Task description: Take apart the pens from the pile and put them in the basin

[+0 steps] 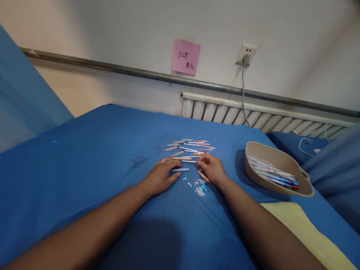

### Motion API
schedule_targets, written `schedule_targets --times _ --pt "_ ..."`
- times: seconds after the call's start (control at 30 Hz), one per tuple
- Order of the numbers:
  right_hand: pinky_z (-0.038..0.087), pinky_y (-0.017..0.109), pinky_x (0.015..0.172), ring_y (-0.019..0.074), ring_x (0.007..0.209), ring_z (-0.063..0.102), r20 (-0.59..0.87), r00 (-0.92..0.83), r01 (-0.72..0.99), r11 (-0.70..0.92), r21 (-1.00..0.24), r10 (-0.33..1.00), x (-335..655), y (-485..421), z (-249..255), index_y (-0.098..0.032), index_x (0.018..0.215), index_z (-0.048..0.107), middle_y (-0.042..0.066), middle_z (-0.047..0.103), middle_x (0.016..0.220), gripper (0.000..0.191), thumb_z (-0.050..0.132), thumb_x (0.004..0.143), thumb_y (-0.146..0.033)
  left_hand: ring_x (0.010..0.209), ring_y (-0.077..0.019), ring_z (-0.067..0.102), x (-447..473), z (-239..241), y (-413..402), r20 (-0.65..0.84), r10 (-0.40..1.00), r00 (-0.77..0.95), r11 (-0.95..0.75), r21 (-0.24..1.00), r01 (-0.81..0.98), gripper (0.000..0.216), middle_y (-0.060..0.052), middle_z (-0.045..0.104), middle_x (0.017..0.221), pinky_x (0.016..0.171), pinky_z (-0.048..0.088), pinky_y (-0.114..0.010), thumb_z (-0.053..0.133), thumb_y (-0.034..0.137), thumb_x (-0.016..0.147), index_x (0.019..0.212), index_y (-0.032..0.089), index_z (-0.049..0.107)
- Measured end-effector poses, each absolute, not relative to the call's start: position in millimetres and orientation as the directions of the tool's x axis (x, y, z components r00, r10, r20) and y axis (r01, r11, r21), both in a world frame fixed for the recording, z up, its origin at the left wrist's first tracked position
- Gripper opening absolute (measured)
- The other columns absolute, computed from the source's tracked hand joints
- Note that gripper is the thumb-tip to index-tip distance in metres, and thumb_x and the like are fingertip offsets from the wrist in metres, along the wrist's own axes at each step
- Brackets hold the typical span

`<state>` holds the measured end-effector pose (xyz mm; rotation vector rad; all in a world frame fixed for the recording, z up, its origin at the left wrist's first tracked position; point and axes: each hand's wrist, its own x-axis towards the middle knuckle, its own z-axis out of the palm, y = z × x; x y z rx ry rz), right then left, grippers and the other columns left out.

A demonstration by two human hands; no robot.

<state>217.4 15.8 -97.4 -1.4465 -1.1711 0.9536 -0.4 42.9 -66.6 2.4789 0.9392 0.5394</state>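
My left hand (pixel 162 175) rests on the blue cloth with its fingers stretched out. A lavender pen barrel (pixel 180 170) lies between its thumb and forefinger, and the fingertips are close to a peach pen barrel (pixel 184 158). The fingers of my right hand (pixel 211 168) pinch the right end of a thin white pen refill (pixel 189 161). Below that hand an orange pen part (pixel 204 176) lies aslant. Beyond both hands, grey pen barrels (pixel 170 149), white refills (pixel 188 149) and pink pen parts (pixel 207 146) are spread in rough rows. Small white plastic pieces (pixel 200 191) lie nearer me, around a turquoise one (pixel 204 187).
On the right stands a beige basket (pixel 281 187) holding several pens (pixel 274 172), some in clear plastic. A yellow cloth (pixel 306 228) lies in front of it. Behind the table are a radiator (pixel 222 110), a metal pipe (pixel 135 73) and a plugged-in cord (pixel 243 80).
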Motion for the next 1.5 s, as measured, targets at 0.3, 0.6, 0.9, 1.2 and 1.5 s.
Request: schedule_targets --times 0.3,0.6,0.9,1.2,1.5 --pt "0.032 0.017 0.037 0.0075 0.044 0.051 -0.06 0.18 -0.007 -0.06 -0.998 0.982 223 14 -87 -0.017 0.072 0.057 -0.001 0.064 0.063 0.024 0.066 0.061 -0.035 0.079 -0.0171 0.06 -1 -65 51 0.231 0.908 0.349 -0.394 0.756 0.523 0.025 -0.002 0.064 0.087 0.077 0.048 -0.032 0.053 0.032 0.08 0.1 0.019 0.059" --pt "0.033 0.017 0.037 0.007 0.044 0.049 -0.044 0.075 -0.044 -0.041 -0.998 0.996 221 7 -81 -0.017 0.072 0.057 -0.001 0.064 0.063 0.026 0.07 0.062 -0.037 0.077 -0.0178 0.059 1 -62 48 0.13 0.898 0.419 -0.322 0.844 0.428 0.028 -0.003 0.067 0.086 0.071 0.046 -0.03 0.054 0.039 0.08 0.094 0.018 0.065" --pt "0.042 0.022 0.053 0.0107 0.057 0.056 0.15 -0.148 0.399 0.198 -0.895 0.977 207 -9 -77 -0.02 0.082 0.06 -0.001 0.064 0.069 0.008 0.055 0.079 -0.023 0.074 -0.0158 0.058 3 -58 39 0.124 0.85 0.513 -0.362 0.845 0.394 0.022 0.0 0.066 0.079 0.072 0.046 -0.027 0.054 0.036 0.08 0.085 0.018 0.066" --pt "0.04 0.021 0.054 0.0102 0.057 0.054 0.3 -0.187 0.502 0.353 -0.79 0.936 198 -16 -76 -0.021 0.086 0.059 -0.003 0.061 0.068 0.01 0.05 0.086 -0.024 0.074 -0.014 0.058 6 -60 32 0.147 0.817 0.557 -0.362 0.883 0.298 0.036 -0.001 0.063 0.083 0.073 0.048 -0.029 0.059 0.029 0.078 0.112 0.018 0.056" --pt "0.04 0.021 0.05 0.0107 0.053 0.05 0.277 -0.021 0.339 0.267 -0.902 0.961 205 -10 -81 -0.02 0.085 0.064 -0.002 0.056 0.062 0.017 0.054 0.083 -0.034 0.092 -0.0198 0.055 -2 -57 37 0.265 0.744 0.613 -0.642 0.535 0.549 0.032 -0.003 0.062 0.102 0.085 0.043 -0.036 0.059 0.026 0.079 0.111 0.024 0.057"
